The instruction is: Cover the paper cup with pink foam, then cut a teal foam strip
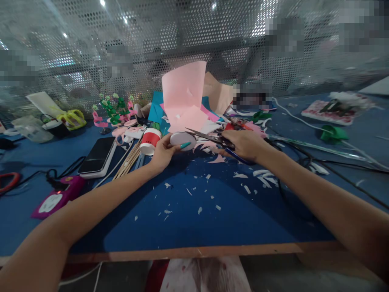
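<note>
White disc (182, 140), one, gripped in left hand (166, 153); one pair of scissors (209, 138) in right hand (243, 144); one red-white cup (150, 141).

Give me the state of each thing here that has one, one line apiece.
Scissors: held in the right hand, blades seemingly parted.
White disc: held in the left hand.
Cup: tipped, not upright.
Phone: lying flat, screen dark.
Purple gadget: red light on, black cord attached.
Large pink sheet: bent, upper part raised.
Sticks: lying bunched.
White scraps: scattered.
</note>
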